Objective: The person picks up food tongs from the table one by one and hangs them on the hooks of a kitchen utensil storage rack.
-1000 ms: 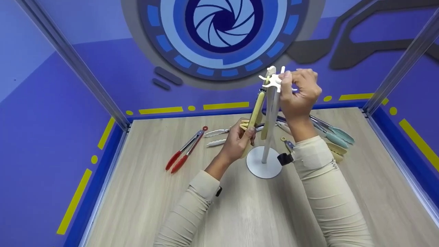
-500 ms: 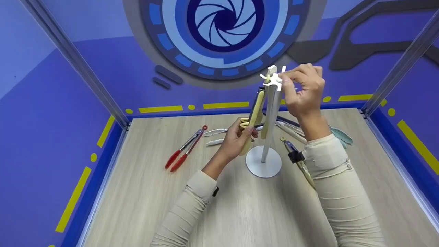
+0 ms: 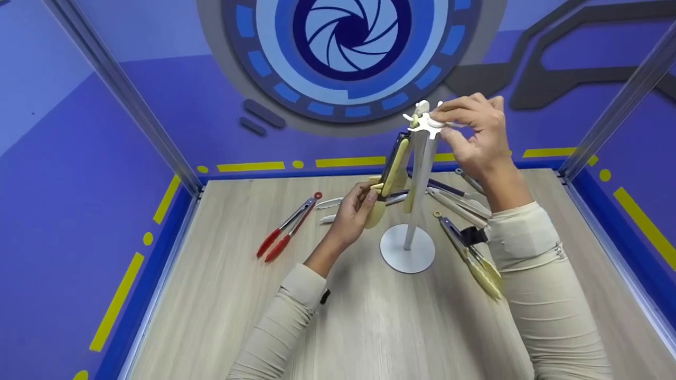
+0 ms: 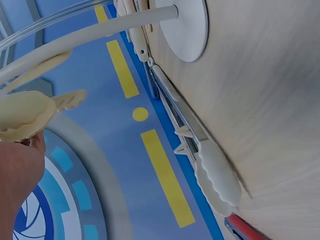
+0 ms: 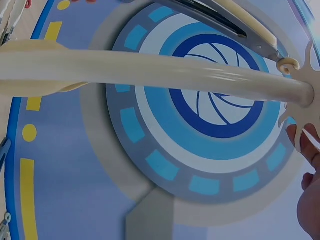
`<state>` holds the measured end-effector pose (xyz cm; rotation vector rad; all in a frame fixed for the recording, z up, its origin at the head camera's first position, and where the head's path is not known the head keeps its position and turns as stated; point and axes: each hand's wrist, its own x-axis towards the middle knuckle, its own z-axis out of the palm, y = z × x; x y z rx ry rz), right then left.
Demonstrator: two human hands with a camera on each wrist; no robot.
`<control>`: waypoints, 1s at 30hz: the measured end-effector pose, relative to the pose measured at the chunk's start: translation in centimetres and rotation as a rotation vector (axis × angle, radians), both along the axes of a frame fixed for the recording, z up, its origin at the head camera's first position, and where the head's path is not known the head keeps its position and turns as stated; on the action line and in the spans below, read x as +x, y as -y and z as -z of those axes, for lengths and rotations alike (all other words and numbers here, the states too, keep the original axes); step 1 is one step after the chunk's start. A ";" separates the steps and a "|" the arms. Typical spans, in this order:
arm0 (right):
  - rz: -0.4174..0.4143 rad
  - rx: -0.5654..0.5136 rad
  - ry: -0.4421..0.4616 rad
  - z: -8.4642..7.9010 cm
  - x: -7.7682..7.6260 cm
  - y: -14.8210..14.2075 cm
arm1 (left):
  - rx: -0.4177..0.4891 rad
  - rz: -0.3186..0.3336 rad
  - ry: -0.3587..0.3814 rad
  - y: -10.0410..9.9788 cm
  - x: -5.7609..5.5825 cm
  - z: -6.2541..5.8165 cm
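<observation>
The yellow tongs [image 3: 390, 174] hang from the hook crown [image 3: 425, 122] at the top of the white stand [image 3: 417, 184], long axis nearly upright and a little tilted — ring end up at the hooks, scalloped tips down and leaning toward the person's left. The left hand [image 3: 355, 211] has its fingers curled round the lower tips, holding them just beside the pole. The right hand [image 3: 475, 134] is up at the crown, fingertips pinching one of its hooks; the right-wrist view shows those fingertips [image 5: 310, 145] against the crown's edge.

The stand's round base [image 3: 407, 248] sits on the pale wooden table [image 3: 369, 327]. Around it lie other tongs: a red-tipped pair [image 3: 288, 228] well to the left, a white-tipped pair [image 3: 338, 208] behind the left hand, a second yellow-tipped pair [image 3: 470, 253] flat just right of the base, partly under the right sleeve [image 3: 538, 274], and more steel-armed tongs [image 3: 454, 200] crossing behind the pole — these crowd the table on the stand's right side.
</observation>
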<state>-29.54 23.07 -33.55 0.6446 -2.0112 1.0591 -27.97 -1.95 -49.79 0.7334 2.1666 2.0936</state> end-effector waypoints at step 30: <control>-0.137 0.137 0.166 -0.1 0.0 -2.2 | 0.029 -0.167 0.065 5.9 0.9 5.0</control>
